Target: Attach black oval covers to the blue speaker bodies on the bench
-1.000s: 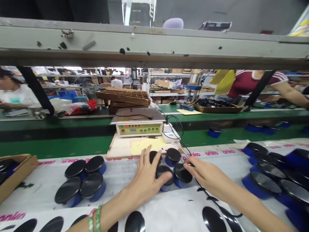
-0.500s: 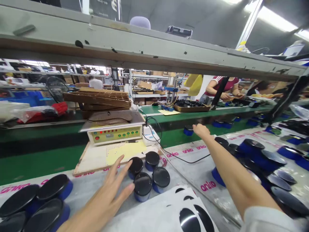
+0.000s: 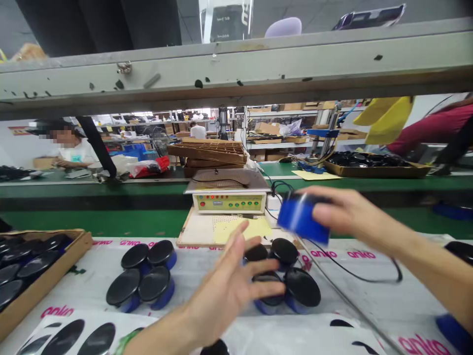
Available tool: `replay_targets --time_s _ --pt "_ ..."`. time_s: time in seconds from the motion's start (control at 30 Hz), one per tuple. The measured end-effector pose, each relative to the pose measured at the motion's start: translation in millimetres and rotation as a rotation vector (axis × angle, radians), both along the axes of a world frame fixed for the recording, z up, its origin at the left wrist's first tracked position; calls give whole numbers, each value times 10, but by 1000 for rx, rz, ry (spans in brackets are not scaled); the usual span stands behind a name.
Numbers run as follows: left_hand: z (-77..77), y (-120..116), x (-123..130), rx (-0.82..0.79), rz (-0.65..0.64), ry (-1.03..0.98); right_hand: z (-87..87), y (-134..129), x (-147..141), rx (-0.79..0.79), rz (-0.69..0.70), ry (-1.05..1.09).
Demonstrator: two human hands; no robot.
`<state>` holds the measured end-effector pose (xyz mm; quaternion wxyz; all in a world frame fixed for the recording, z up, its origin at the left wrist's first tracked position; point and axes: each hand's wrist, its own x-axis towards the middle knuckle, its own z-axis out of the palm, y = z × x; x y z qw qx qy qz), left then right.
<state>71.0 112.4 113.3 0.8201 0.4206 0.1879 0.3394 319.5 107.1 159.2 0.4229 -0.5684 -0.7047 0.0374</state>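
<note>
1. Up above the four pucks (image 3: 283,278), the right hand (image 3: 351,214) grips a blue puck (image 3: 301,217)
2. Left hand (image 3: 229,286) hovers over the four, fingers spread, empty

Two bare hands, bare forearms

The left hand (image 3: 225,291) has green beads at the wrist; the right hand (image 3: 351,212) wears nothing.

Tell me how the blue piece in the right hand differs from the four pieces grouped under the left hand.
The blue piece is lifted in the right hand and tilted, blue side showing; the four pieces sit flat on the white sheet, black tops up. It is blurred; they look sharp, partly hidden by the open left hand. All have blue bodies.
</note>
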Motion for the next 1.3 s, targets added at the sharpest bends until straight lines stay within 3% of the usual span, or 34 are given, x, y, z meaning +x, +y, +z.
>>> replay_targets --time_s 0.07,0.1,0.17,0.3,0.43,0.6,0.73,0.83,0.97,1.07,1.17,1.3 --pt "20 -98 70 -127 -229 -157 62 -318 -515 -284 346 41" --pt "14 -138 56 -159 -318 -194 74 -449 -715 -365 422 74" --pt "-10 -194 -43 -212 -381 -229 73 -626 -962 -313 427 79" --pt "-12 -241 -346 -297 -227 -218 25 -698 -1043 -7 309 -20" --pt "77 -310 -568 -276 -25 -121 -72 -666 -1084 49 265 -183" --pt "142 -390 -692 -251 59 -37 -172 -695 -1179 164 287 -334" --pt "131 -404 -715 -182 122 30 -147 -729 -1229 318 267 -532" --pt "80 -409 -699 -22 197 151 -99 -756 -1306 470 179 -765" --pt "-3 -395 -703 334 323 332 -86 -761 -1399 577 94 -927" --pt "-25 -350 -759 637 378 485 -195 -723 -1387 517 109 -780" --pt "-28 -317 -809 1041 465 677 -388 -679 -1342 376 161 -549" --pt "-59 -381 -777 1532 730 687 -601 -655 -1325 375 243 -353"
